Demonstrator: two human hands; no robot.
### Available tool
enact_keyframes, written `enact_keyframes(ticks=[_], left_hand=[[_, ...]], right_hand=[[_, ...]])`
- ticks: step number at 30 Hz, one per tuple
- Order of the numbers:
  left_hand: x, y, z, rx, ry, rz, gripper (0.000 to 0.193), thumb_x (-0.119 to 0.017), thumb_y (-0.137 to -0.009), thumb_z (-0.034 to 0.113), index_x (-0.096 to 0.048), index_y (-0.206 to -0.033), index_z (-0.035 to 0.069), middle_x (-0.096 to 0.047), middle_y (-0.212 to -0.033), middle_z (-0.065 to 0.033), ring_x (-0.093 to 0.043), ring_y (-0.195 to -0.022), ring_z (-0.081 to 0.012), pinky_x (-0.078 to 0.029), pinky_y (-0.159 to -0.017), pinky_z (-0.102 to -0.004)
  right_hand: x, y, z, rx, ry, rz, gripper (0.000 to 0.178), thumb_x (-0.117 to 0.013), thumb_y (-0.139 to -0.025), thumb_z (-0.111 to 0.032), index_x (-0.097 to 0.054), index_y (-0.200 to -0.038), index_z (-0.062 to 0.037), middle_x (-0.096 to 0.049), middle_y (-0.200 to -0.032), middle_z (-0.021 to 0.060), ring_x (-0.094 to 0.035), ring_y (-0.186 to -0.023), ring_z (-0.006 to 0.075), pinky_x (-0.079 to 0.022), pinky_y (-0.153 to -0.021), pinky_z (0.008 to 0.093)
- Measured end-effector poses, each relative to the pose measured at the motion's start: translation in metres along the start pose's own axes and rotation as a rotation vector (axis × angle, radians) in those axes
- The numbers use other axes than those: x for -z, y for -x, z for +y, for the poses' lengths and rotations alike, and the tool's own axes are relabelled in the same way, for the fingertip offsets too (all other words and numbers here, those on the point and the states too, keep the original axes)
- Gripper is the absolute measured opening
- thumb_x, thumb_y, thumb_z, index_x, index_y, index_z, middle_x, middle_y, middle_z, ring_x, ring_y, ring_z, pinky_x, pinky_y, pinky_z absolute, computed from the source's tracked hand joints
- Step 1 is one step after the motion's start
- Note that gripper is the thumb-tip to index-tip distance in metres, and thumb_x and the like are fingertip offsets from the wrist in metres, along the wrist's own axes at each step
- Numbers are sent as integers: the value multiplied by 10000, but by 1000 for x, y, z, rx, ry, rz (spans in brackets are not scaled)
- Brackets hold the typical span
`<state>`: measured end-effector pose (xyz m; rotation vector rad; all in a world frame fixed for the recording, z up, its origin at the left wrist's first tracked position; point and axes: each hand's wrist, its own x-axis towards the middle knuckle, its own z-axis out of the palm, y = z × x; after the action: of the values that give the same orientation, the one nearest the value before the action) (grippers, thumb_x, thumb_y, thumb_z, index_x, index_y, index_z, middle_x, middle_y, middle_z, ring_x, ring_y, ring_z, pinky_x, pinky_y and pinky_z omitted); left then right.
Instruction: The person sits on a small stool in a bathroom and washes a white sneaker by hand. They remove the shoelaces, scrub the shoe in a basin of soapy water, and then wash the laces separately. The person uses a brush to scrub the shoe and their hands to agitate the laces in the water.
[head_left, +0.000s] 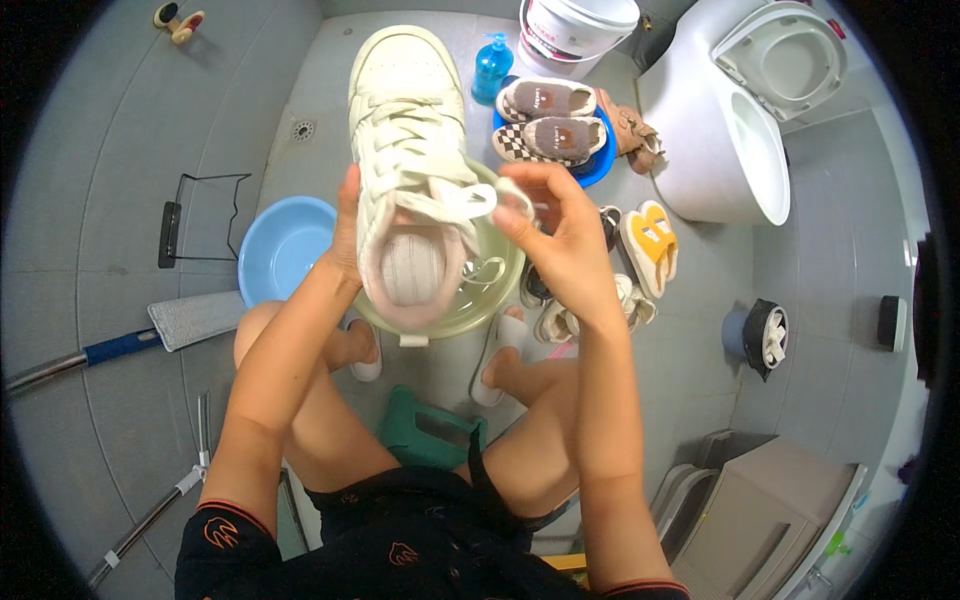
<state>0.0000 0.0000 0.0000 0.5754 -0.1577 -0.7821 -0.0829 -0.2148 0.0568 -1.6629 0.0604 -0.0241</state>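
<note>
A cream-white lace-up sneaker [405, 130] is held up in front of me, toe pointing away and its opening toward me. My left hand [347, 225] grips the sneaker along its left side, fingers mostly hidden behind it. On the right, my right hand [560, 235] pinches the end of the white shoelace [478, 200], thumb and index finger together, a loop showing beside them. Below the shoe stands a pale green basin [505, 270] with liquid in it, partly covered by the sneaker. A loose lace hangs over the basin.
A light blue basin [285, 250] is at the left. Checkered shoes [550, 138] rest on a blue basin [600, 168], near a blue pump bottle [492, 68] and white bucket [575, 30]. Yellow-white slippers [650, 250] and a toilet [705, 130] are right; a flat mop [195, 320] is left.
</note>
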Motion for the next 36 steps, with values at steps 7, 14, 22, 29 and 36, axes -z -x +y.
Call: enact_keyframes(ticks=[7, 14, 22, 29, 36], left_hand=[[-9, -2, -4, -65, -134, 30, 943, -572, -783, 700, -355, -1402, 24, -520, -1306, -163, -547, -1156, -280, -454, -997, -422], [-5, 0, 4, 5, -175, 65, 888, -483, -835, 700, -360, -1402, 28, -518, -1310, -167, -547, -1157, -274, -451, -1002, -414], [-7, 1, 2, -13, -205, 125, 887, -503, -821, 696, -384, -1387, 23, -532, -1295, -163, -547, -1157, -269, -450, -1004, -401], [-6, 2, 12, -15, -103, 70, 853, -435, -847, 708, -394, -1393, 54, -535, -1292, -158, -559, -1143, -271, -468, -985, -405], [-6, -2, 17, -43, -155, 234, 774, -562, -864, 562, -406, -1350, -20, -559, -1242, -184, -587, -1107, -260, -494, -957, -372]], right_hand=[[16, 5, -24, 286, -166, 325, 309, -661, -823, -82, -603, -1120, -22, -619, -1041, 53, -528, -783, 71, -419, -707, 213], [-25, 6, -24, 32, -235, 66, 221, -628, -914, -118, -575, -1083, 15, -633, -939, 38, -602, -754, 74, -463, -629, 180], [-22, 2, -18, 238, 172, 147, 144, -725, -831, -140, -698, -923, -33, -607, -831, 3, -497, -687, 63, -398, -610, 189], [-20, 4, -27, 172, 261, 312, 143, -742, -808, -168, -735, -907, -65, -597, -812, 9, -492, -654, 81, -376, -555, 213], [-28, -2, -22, 271, 558, 413, 121, -720, -825, -165, -733, -921, -91, -629, -1017, 45, -497, -541, 79, -398, -478, 222]])
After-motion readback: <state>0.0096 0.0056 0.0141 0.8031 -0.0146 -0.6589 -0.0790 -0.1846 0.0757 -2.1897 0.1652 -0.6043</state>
